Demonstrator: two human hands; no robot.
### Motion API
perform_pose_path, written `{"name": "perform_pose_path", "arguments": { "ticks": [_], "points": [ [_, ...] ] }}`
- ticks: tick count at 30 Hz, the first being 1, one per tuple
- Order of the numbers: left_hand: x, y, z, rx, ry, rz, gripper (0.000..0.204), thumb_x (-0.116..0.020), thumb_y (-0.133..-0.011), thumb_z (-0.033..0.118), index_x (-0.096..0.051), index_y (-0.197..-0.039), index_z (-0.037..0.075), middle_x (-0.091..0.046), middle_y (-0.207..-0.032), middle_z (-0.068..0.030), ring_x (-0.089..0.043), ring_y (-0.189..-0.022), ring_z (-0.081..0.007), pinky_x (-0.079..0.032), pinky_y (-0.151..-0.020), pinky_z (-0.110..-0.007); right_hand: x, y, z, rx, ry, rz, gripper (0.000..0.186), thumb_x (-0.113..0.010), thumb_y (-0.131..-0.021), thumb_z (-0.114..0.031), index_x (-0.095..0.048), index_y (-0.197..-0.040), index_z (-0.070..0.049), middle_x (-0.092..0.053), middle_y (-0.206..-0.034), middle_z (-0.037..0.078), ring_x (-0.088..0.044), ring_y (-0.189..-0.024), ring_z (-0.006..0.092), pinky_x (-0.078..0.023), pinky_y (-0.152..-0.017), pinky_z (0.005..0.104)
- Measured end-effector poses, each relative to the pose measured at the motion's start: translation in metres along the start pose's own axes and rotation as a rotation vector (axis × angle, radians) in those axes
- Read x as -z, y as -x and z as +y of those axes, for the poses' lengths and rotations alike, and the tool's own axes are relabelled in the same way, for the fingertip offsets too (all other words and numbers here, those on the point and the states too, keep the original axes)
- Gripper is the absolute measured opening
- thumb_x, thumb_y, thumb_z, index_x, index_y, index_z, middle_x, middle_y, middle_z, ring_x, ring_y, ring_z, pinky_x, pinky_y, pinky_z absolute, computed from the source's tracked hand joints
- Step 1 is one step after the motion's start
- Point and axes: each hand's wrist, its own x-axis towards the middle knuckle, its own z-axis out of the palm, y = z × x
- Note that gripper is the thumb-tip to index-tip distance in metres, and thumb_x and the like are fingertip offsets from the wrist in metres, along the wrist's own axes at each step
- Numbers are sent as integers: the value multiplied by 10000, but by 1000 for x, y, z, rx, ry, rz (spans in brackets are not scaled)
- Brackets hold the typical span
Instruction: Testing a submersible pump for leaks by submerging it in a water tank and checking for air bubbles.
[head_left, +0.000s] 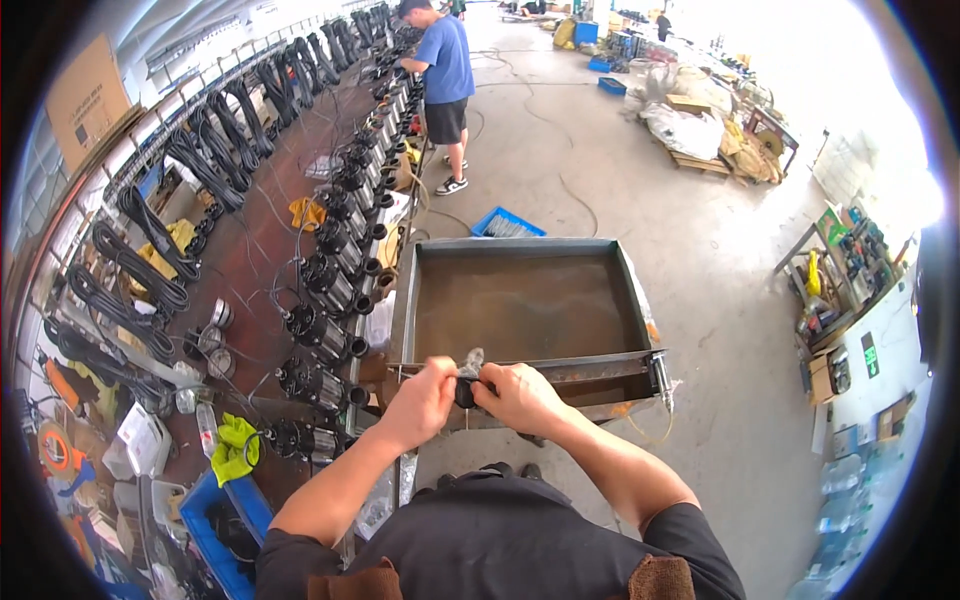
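Observation:
My left hand (pixel 425 398) and my right hand (pixel 515 398) are close together at the front bar (pixel 590 370) of a metal tank (pixel 628 295) of murky brown water. Their fingers are closed around a small black part (pixel 465 395), with a pale, crumpled-looking piece (pixel 475 360) poking up between them; I cannot make out what it is. A thin strand hangs below the black part.
A row of steel pump bodies (pixel 315 330) and coiled black cables (pixel 125 290) lines the left bench. A co-worker (pixel 443 70) stands farther along it. A blue crate (pixel 510 220) sits behind the tank; sacks (pixel 680 130) and a cluttered bench (pixel 850 280) are at the right.

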Motion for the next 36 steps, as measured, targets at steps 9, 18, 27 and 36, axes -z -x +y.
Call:
{"name": "perform_pose_path", "arguments": {
  "ticks": [9,18,27,36],
  "points": [
    [5,-26,-65,809,376,-513,215,-392,-1008,94,-595,-1074,77,-508,-608,-36,-659,-561,-202,-483,-438,-320,-41,5,7,282,387,159,196,-669,-843,-183,-542,-765,-57,-604,-701,131,-633,-633,352,-522,-570,435],
    [-25,-52,-23,599,1001,323,230,-428,-962,37,-617,-1093,41,-668,-866,-110,-628,-663,-232,-505,-543,-355,-32,-8,-14,447,151,119,145,-670,-833,-95,-556,-771,-31,-587,-761,144,-617,-667,356,-509,-585,419],
    [-8,-51,-26,-139,-51,251,238,-617,-762,-25,-650,-998,-19,-661,-1047,-234,-608,-963,-444,-492,-844,-483,-9,-44,-52,127,275,294,254,-678,-875,-225,-518,-820,-36,-608,-777,170,-627,-649,383,-506,-585,467],
    [23,-74,-22,189,676,-11,518,-421,-837,363,-612,-1153,-1,-641,-1155,-235,-583,-1075,-415,-426,-985,-482,-33,-39,-79,534,464,-25,212,-646,-854,-222,-521,-838,-53,-604,-718,133,-640,-602,350,-534,-543,448]
  ]
}}
